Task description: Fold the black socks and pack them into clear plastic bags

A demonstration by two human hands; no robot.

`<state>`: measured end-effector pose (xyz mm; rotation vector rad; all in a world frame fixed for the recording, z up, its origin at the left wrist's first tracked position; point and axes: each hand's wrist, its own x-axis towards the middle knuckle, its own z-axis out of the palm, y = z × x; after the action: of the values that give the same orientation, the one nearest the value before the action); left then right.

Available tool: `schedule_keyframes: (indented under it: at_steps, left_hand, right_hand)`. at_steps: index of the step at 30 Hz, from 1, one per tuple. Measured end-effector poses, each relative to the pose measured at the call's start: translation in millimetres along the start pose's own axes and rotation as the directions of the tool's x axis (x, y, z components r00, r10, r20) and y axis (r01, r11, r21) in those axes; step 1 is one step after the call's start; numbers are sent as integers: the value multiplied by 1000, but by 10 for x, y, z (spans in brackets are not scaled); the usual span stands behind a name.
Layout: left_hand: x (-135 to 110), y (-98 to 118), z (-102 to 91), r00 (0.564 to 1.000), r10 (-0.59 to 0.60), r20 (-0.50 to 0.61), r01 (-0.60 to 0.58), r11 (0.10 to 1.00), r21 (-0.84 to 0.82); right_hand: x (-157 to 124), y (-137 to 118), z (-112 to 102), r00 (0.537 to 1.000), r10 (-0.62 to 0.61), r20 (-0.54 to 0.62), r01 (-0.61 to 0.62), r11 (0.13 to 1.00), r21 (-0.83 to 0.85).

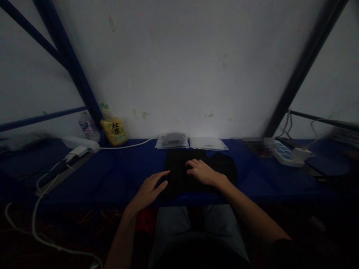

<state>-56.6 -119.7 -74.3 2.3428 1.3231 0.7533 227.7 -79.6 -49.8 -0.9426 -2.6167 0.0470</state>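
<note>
A piece of black cloth point(174, 164), perhaps a garment, lies on the blue table in front of me. It is too dark to make out its folds; a bunched part sticks out on the right. My left hand point(150, 190) is at the cloth's left edge, thumb and fingers apart, holding nothing. On top of the cloth rests my right hand point(202, 171), palm down, its fingers slightly bent and spread over the fabric. No grip on the cloth shows there.
Flat clear packets point(171, 140) and white packets point(208, 143) lie by the wall. To the left stand a yellow-labelled bottle point(114, 130), a clear bottle point(89, 127) and a power strip point(81, 142) with white cables. Another power strip point(286, 154) is at the right. Blue table point(112, 179) ends near my lap.
</note>
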Motion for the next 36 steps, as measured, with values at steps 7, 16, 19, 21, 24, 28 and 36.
schedule_keyframes:
  at_steps: [7,16,19,21,24,28,36]
  left_hand:
    - [-5,19,-10,1000,8,23,-9,997,81]
    - [21,-8,13,999,17,50,-24,987,156]
    - [25,-15,12,999,17,49,-24,987,159]
    - [27,-25,17,999,13,47,-21,986,166]
    - [33,-42,24,999,11,42,-19,983,183]
    - [47,-34,16,998,30,52,-40,981,189]
    - [55,-63,8,998,42,53,-52,977,208]
  right_hand:
    - [-209,222,-94,990,-59,-129,87,971,221]
    - [-648,708,-104,996,-34,-83,42,995,89]
    - [-572,672,-78,993,-65,-101,79,987,140]
    - [-473,599,-93,989,-121,-86,133,979,155]
    - [-308,439,-131,968,-251,-20,252,965,76]
    - [-126,244,-121,924,-382,32,383,921,-65]
    - [-21,230,-43,913,-407,-9,402,899,171]
